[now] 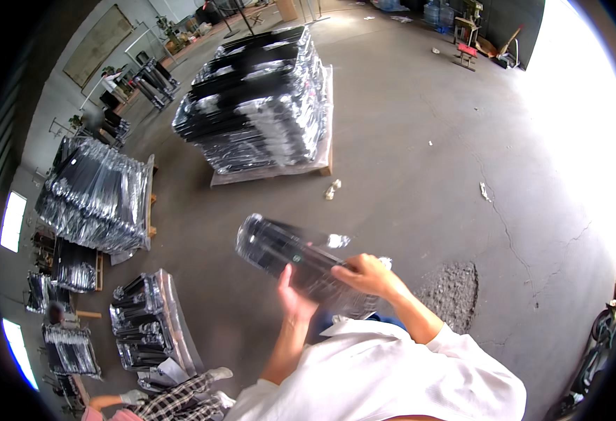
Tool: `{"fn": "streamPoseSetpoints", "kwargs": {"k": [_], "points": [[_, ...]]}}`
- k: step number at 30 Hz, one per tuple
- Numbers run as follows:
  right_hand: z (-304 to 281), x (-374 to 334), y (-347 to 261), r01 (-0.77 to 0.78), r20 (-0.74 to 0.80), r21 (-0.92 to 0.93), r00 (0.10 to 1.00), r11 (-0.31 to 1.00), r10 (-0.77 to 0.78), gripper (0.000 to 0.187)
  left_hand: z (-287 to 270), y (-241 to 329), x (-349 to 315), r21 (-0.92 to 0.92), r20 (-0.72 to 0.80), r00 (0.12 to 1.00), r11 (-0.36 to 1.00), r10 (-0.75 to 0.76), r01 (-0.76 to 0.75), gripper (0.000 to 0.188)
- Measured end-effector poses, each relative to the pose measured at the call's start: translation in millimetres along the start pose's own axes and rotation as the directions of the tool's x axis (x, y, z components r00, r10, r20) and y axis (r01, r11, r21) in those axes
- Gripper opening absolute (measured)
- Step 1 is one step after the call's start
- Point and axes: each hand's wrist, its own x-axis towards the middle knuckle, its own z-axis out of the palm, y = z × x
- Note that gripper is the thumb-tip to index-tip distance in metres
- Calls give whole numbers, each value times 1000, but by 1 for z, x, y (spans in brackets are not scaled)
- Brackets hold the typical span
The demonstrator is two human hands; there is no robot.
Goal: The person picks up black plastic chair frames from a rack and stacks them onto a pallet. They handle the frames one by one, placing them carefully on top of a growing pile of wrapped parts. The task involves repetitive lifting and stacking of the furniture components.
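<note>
In front of my body is a long black bundle (pixel 287 254) in shiny clear plastic film, tilted with its far end up to the left. My left hand (pixel 296 298) supports it from the near side, thumb up along its edge. My right hand (pixel 367 276) grips its right part, fingers bent over the top. The lower right end hangs close to my white shirt and is partly hidden by my hand and arm. What lies inside the film cannot be made out beyond its black colour.
A tall film-wrapped stack (pixel 259 105) stands on a pallet ahead, with another wrapped stack (pixel 97 193) to the left. Black bundles (pixel 139 323) lie on a nearer pallet at lower left, beside a person in checked trousers (pixel 178 400). A rough broken patch (pixel 455 295) marks the floor at right.
</note>
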Motion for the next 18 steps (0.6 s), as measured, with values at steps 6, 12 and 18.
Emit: {"fn": "streamPoseSetpoints", "kwargs": {"k": [6, 12, 18], "points": [[-154, 64, 24, -161, -301, 57, 938, 985, 171, 41, 68, -51, 186, -110, 89, 941, 936, -326, 335, 30], [-338, 145, 195, -85, -757, 13, 650, 996, 65, 46, 150, -134, 393, -28, 355, 686, 726, -636, 687, 24], [-491, 225, 157, -490, -631, -22, 683, 871, 368, 50, 222, -172, 544, -48, 334, 578, 599, -745, 799, 19]]}}
